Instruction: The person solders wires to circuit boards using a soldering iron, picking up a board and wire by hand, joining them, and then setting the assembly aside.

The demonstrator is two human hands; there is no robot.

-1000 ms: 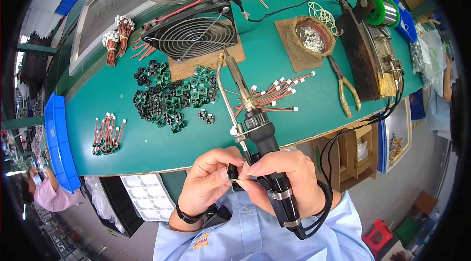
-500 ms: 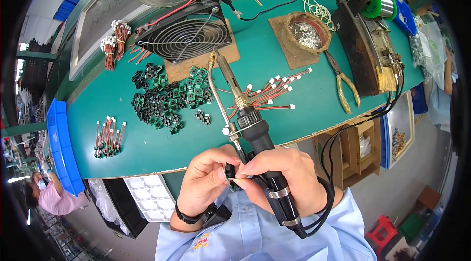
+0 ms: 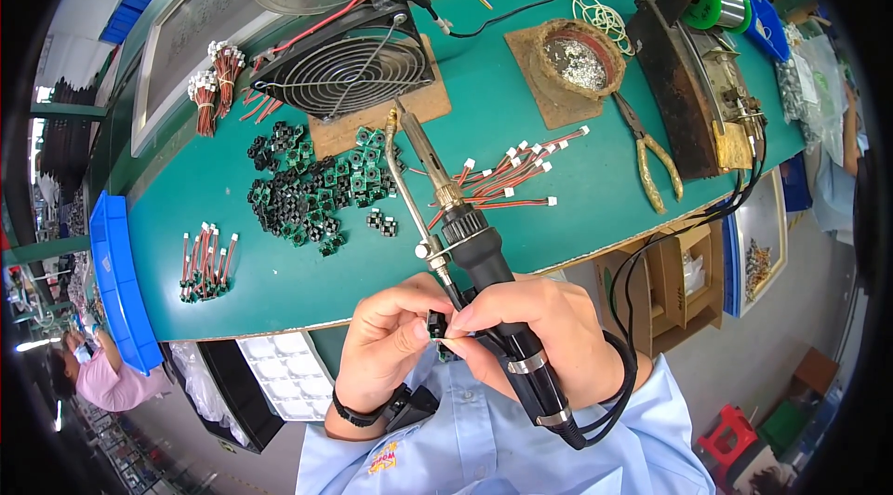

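Note:
My left hand (image 3: 389, 339), its fingers closed, pinches a small black part with a bit of green board (image 3: 436, 324) close to my chest. My right hand (image 3: 549, 332) is wrapped round a black soldering iron (image 3: 482, 258), and its thumb and fingertips meet at the small part. Along the iron runs a thin metal tube (image 3: 406, 197) on a clamp. The iron's tip points up and away over the bench, apart from the part. Beyond it lie a heap of small black and green boards (image 3: 307, 188) and loose red-and-black wires with white connectors (image 3: 521, 167).
A black fan (image 3: 349, 76) stands behind the heap. Right of it are a bowl of solder scraps (image 3: 581, 62), pliers (image 3: 648, 155) and a solder spool (image 3: 721, 2). Wired boards (image 3: 206, 264) lie at left, beside a blue tray (image 3: 121, 281). Cables (image 3: 633, 281) hang at my right.
The iron's tip has shifted slightly left in the picture, and the view has moved a little. Both hands keep their hold on the small part and the iron.

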